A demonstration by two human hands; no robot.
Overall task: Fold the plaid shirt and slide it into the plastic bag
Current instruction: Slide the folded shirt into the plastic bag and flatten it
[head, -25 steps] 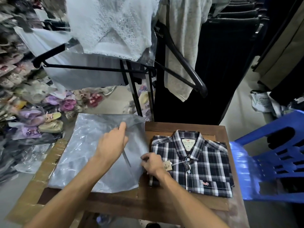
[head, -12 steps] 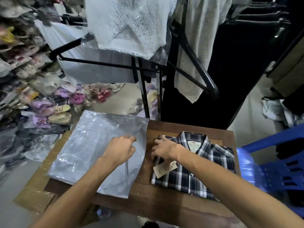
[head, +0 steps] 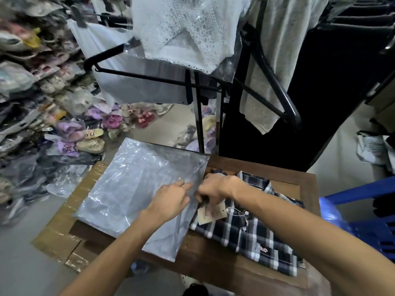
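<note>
Shirt (head: 252,229) edge now at bag (head: 136,189) mouth, both hands gripping.

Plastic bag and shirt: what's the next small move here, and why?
Probably lift the plastic bag mouth open with the left hand. The plaid shirt lies folded beside it, not yet inside, and both the left and the right hand are at the bag's near edge.

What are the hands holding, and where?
Both hands meet at the plastic bag's open right edge. The left hand rests on it; the right hand seems to pinch that edge beside the plaid shirt. The exact grip is unclear.
</note>
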